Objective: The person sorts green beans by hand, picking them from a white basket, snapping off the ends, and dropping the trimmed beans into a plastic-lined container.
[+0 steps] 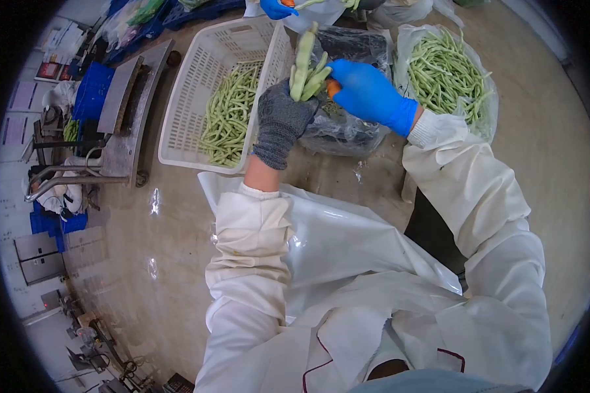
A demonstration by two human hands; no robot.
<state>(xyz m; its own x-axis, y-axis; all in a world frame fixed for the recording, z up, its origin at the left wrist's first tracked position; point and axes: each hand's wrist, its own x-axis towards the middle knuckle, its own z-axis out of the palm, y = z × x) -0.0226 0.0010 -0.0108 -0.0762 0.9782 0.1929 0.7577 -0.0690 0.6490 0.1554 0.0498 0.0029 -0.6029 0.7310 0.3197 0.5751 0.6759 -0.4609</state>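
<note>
My left hand [286,118], in a grey knitted glove, is closed around several broad flat green beans [303,69] that point up and fan out. My right hand [372,95], in a blue glove, is pinched right beside the beans' lower ends, with a small orange piece [334,88] showing at its fingertips; I cannot tell what kind of thing it is. Below both hands stands a dark crate lined with clear plastic [347,141]. Left of it, a white perforated crate [177,124] holds a heap of long green beans [233,114].
At the right, an open clear plastic bag [488,111] is full of green beans [442,72]. Another person's blue-gloved hand [276,8] works at the top edge. A metal cart [134,124] stands at the left on the wet-looking floor [151,229].
</note>
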